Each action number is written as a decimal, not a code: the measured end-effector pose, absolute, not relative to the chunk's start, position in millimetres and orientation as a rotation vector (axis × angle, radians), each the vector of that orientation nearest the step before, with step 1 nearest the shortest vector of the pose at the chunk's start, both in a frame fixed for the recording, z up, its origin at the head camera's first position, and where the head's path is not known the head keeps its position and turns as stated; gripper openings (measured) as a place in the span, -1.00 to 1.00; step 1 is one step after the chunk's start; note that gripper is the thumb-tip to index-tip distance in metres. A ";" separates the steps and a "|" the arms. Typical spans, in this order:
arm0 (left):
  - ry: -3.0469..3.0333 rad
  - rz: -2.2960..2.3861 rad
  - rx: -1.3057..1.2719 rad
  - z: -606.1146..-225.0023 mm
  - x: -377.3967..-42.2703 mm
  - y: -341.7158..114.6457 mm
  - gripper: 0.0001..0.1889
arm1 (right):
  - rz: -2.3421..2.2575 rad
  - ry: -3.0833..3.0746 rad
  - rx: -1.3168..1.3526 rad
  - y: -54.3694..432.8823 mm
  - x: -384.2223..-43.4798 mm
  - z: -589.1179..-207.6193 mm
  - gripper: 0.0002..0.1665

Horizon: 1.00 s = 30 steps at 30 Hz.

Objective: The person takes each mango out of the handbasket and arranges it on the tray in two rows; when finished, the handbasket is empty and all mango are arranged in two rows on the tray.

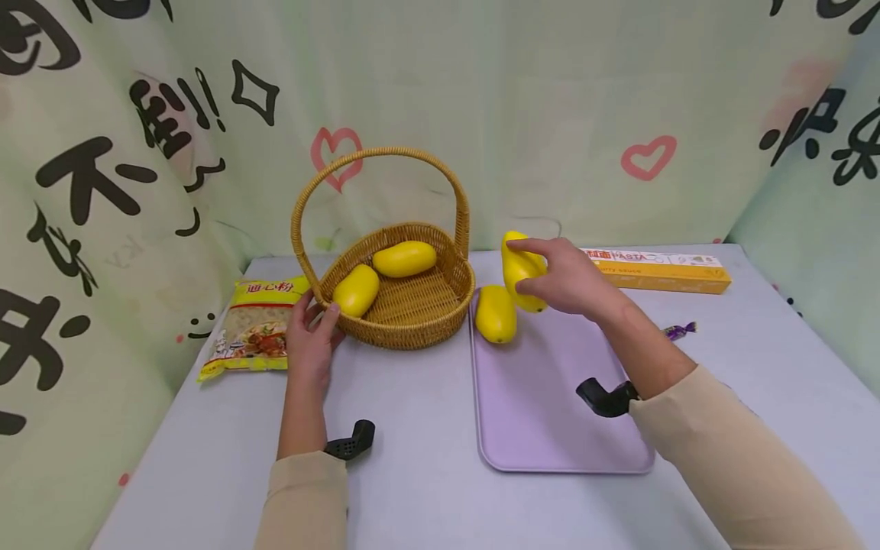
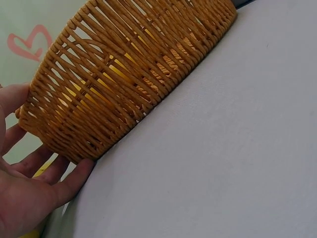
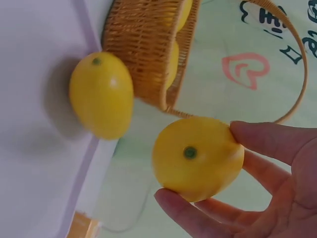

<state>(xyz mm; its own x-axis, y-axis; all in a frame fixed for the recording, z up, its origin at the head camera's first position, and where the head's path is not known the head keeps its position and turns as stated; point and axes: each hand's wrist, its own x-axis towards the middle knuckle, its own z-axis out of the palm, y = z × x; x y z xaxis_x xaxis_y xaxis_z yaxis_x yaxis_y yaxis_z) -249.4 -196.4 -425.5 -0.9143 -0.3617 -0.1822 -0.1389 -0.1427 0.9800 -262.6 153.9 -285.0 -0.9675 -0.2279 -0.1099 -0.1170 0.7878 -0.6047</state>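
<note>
My right hand [image 1: 567, 275] pinches a yellow mango [image 1: 520, 267] between thumb and fingers, held up over the far left part of the lilac tray [image 1: 550, 428]. In the right wrist view this mango [image 3: 190, 158] shows its green stem spot. Another mango [image 1: 496, 315] lies at the tray's left edge, beside the wicker basket [image 1: 412, 332]. Two more mangoes, one at the left [image 1: 356, 291] and one at the back [image 1: 404, 259], lie inside the basket. My left hand [image 1: 312, 332] holds the basket's left side, its fingers [image 2: 74, 181] spread from rim to base.
A yellow bag of pasta [image 1: 250, 325] lies left of the basket, partly behind my left hand. An orange and white pasta box [image 1: 660, 271] lies at the back right. A purple wrapped candy [image 1: 679, 331] sits right of the tray. The basket's tall handle [image 1: 385, 151] arches above it.
</note>
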 end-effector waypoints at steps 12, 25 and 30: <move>-1.940 -2.208 0.567 -423.9 -248.6 -196.2 -0.29 | -0.749 2.860 -0.224 183.3 -261.2 -312.4 -0.24; -1.936 -2.206 0.573 -425.3 -248.4 -196.6 -0.29 | -0.559 2.856 -0.165 193.2 -266.7 -347.2 -0.31; -1.933 -2.208 0.572 -425.5 -248.8 -195.1 -0.29 | -0.423 2.950 -0.156 194.3 -266.1 -353.5 -0.35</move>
